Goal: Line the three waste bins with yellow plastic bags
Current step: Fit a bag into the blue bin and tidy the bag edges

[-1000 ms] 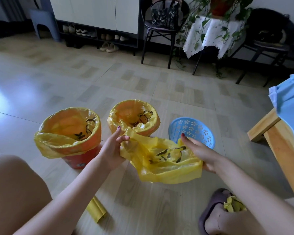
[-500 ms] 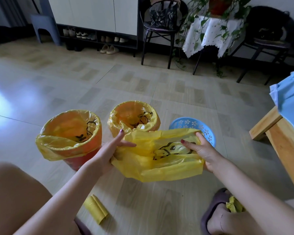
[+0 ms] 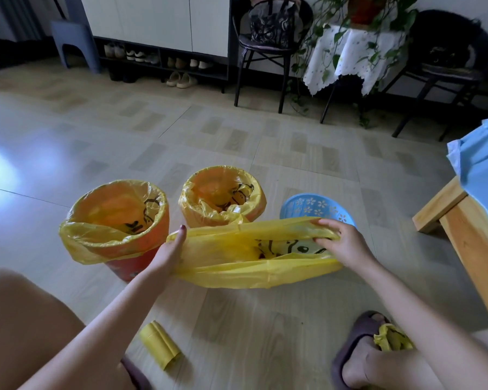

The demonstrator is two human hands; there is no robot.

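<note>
A pale wood-patterned floor (image 3: 237,142) fills the scene, backed by a white cabinet (image 3: 158,21) with shoes (image 3: 181,79) on the shelf beneath it, a dark chair (image 3: 268,46), a plant stand draped in a white cloth (image 3: 347,52) and a second dark chair (image 3: 445,71). At the far left a grey stool (image 3: 74,40) is seen.

On the floor at the left a large orange bin (image 3: 135,249) stands upright, lined with a yellow bag (image 3: 76,240) folded over its rim. Just beside it, to the right and further back, a smaller orange bin (image 3: 206,215) is lined the same way. A rolled yellow bag (image 3: 159,344) lies on the floor nearer the person.

An open yellow bag (image 3: 237,268) is stretched wide between both hands. Its left end is gripped by the left hand (image 3: 166,254), thumb up and closed on the plastic; the upper edge at the right is pinched by the right hand (image 3: 341,243), fingers curled over the rim. The blue perforated bin (image 3: 316,206) is largely hidden behind the bag and right hand, unlined; only its far rim shows.

At the lower right a slippered foot (image 3: 361,358) is seen with a crumpled yellow bag (image 3: 392,337) against it. A wooden table edge (image 3: 462,220) under a blue cloth (image 3: 482,170) is seen at the right.
</note>
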